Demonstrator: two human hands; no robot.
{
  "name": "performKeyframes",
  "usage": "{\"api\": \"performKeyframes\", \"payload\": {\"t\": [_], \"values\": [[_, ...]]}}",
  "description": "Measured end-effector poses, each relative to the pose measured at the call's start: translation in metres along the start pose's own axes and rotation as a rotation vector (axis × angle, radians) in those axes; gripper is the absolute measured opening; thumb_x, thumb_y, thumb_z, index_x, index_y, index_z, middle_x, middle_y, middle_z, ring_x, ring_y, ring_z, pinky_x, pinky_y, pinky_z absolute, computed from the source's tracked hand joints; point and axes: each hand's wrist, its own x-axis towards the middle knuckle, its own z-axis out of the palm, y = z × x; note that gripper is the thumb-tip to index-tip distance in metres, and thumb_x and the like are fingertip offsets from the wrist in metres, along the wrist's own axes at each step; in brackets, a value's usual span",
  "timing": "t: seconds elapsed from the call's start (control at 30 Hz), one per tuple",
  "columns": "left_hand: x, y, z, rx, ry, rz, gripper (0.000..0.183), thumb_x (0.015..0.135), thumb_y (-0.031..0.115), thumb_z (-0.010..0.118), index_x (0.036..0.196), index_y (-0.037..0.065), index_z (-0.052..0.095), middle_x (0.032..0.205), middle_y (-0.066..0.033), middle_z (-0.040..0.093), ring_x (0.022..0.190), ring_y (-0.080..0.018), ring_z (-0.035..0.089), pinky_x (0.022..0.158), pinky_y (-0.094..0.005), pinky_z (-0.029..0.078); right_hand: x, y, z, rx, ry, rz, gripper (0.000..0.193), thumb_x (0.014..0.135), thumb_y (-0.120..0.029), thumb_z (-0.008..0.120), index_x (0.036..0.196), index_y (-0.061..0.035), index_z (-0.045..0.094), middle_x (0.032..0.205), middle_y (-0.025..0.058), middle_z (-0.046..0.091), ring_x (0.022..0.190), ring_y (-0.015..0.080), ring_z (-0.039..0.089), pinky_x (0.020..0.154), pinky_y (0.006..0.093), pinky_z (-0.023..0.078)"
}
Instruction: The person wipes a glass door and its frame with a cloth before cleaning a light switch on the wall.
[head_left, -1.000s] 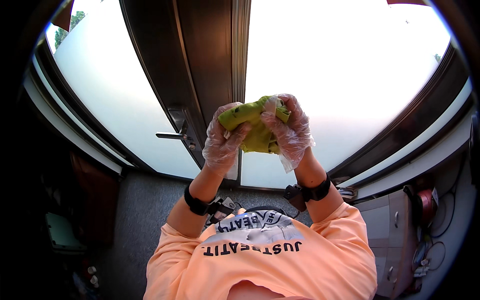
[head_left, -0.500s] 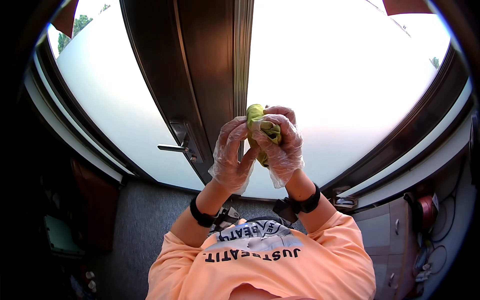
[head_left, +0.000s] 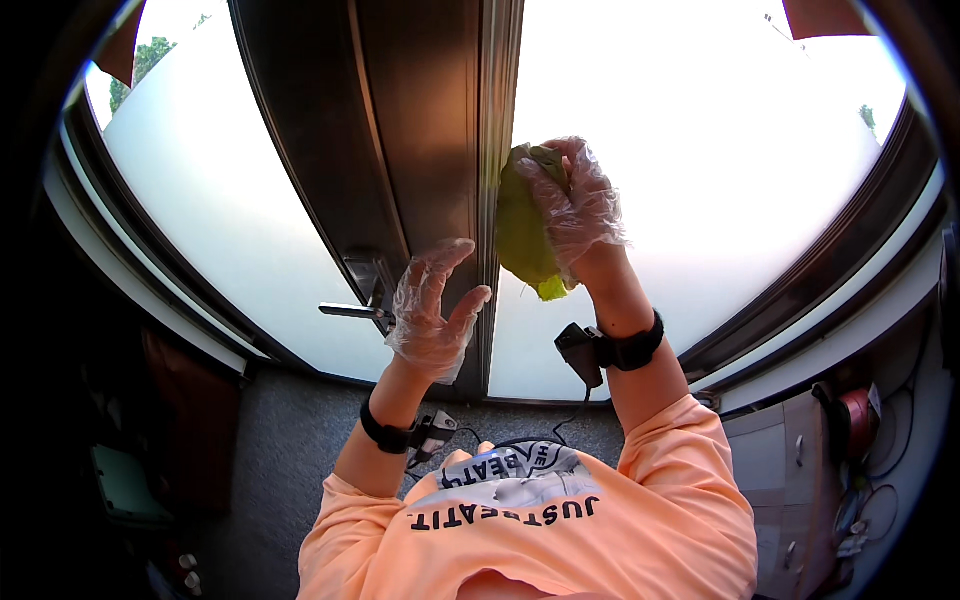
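My right hand (head_left: 578,205), in a clear plastic glove, is closed on a green cloth (head_left: 524,228). The cloth hangs down beside the dark brown door frame (head_left: 430,120), in front of the bright frosted pane (head_left: 690,200) on the right; whether it touches the glass I cannot tell. Lower and to the left, my left hand (head_left: 437,312), gloved the same way, holds nothing, its fingers and thumb apart. It is nearest to the metal door handle (head_left: 350,311), in front of the frame. Black straps circle both my wrists.
Another frosted pane (head_left: 215,170) stands left of the frame. At the lower right is a light cabinet (head_left: 765,470) with handles, and cables and small things beside it. A brown piece of furniture (head_left: 190,420) and a green box (head_left: 125,485) stand at the lower left on grey carpet (head_left: 290,450).
Both hands were together on the bunched cloth. My left hand has let go and moved down and left. My right hand has lifted the cloth higher, and it now hangs more unfolded.
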Motion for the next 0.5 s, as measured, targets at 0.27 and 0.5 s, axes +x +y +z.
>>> {"api": "performKeyframes", "payload": {"t": [0.27, 0.5], "values": [[-0.034, -0.061, -0.032, 0.421, -0.062, -0.061, 0.024, 0.082, 0.010, 0.071, 0.104, 0.008, 0.063, 0.100, -0.0111, 0.064, 0.092, -0.0333, 0.061, 0.079, -0.0423, 0.049, 0.017, -0.001, -0.019, -0.420, -0.033, -0.117, 0.023, 0.090, -0.022, 0.065, 0.110, -0.0108, 0.061, 0.091, 0.0172, 0.069, 0.085, 0.0355, 0.068, 0.074, 0.0393, 0.054], [-0.095, -0.118, -0.060, 0.501, -0.292, -0.333, 0.011, 0.086, 0.018, 0.066, 0.089, 0.008, 0.064, 0.084, -0.0122, 0.065, 0.082, -0.0347, 0.062, 0.069, -0.0444, 0.049, 0.035, -0.014, -0.036, -0.417, 0.086, -0.139, 0.023, 0.087, -0.022, 0.066, 0.107, -0.0098, 0.066, 0.092, 0.0158, 0.070, 0.082, 0.0309, 0.069, 0.075, 0.0357, 0.055]]}}
